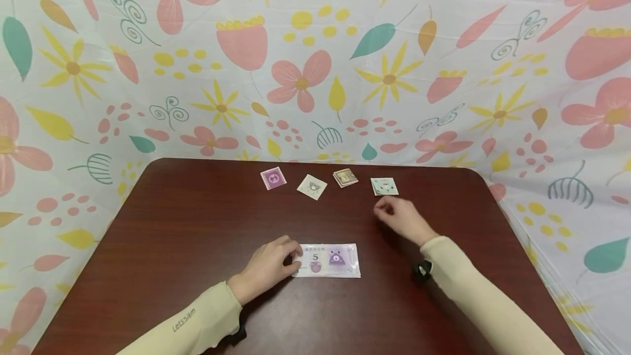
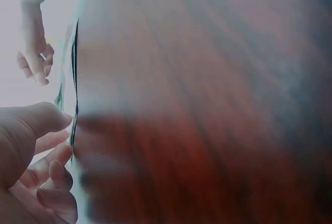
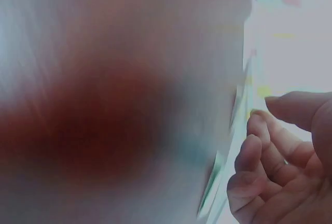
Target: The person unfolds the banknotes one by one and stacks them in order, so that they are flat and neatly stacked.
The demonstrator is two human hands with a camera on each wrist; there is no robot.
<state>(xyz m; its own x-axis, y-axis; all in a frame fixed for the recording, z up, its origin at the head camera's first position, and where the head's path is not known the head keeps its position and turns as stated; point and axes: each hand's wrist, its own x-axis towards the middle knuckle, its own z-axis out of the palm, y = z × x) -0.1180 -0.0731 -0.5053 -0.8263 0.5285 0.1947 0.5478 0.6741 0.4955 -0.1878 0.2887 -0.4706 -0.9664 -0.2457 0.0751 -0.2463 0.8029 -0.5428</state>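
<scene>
A small stack of play banknotes (image 1: 340, 262), the top one purple and white with a 5 and a bear, lies flat in front of me. My left hand (image 1: 268, 263) pinches its left end between thumb and fingers. Edge-on in the left wrist view, the stack (image 2: 74, 79) shows several thin layers. Higher on the table, my right hand (image 1: 404, 218) hovers with fingers loosely curled and nothing between them. Thumb and fingertips of the right hand (image 3: 280, 162) stand apart in the right wrist view. Just beyond it lies a folded green note (image 1: 384, 186).
Along the far edge of the dark red-brown table (image 1: 197, 223) lie a purple folded note (image 1: 273, 178), a whitish one (image 1: 312, 187) and a brown one (image 1: 344, 177). A flower-patterned cloth (image 1: 296, 26) hangs behind and at both sides.
</scene>
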